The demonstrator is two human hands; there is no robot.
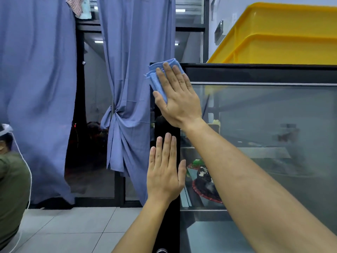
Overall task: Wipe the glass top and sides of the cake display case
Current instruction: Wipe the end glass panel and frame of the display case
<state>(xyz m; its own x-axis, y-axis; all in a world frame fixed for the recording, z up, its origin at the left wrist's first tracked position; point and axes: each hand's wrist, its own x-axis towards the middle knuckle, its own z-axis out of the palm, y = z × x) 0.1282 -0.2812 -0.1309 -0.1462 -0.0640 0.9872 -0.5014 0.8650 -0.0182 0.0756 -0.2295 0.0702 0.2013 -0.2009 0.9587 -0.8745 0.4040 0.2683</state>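
Note:
The cake display case fills the right half of the head view, black-framed with hazy glass walls. My right hand lies flat on a folded blue cloth and presses it against the case's upper left corner. My left hand rests flat, fingers together and pointing up, on the black vertical corner post below the cloth. It holds nothing. Cakes on plates show dimly through the glass.
Two stacked yellow plastic crates sit on top of the case. Blue curtains hang to the left in front of dark glass doors. A person in a green shirt is at the left edge. Grey floor tiles lie below.

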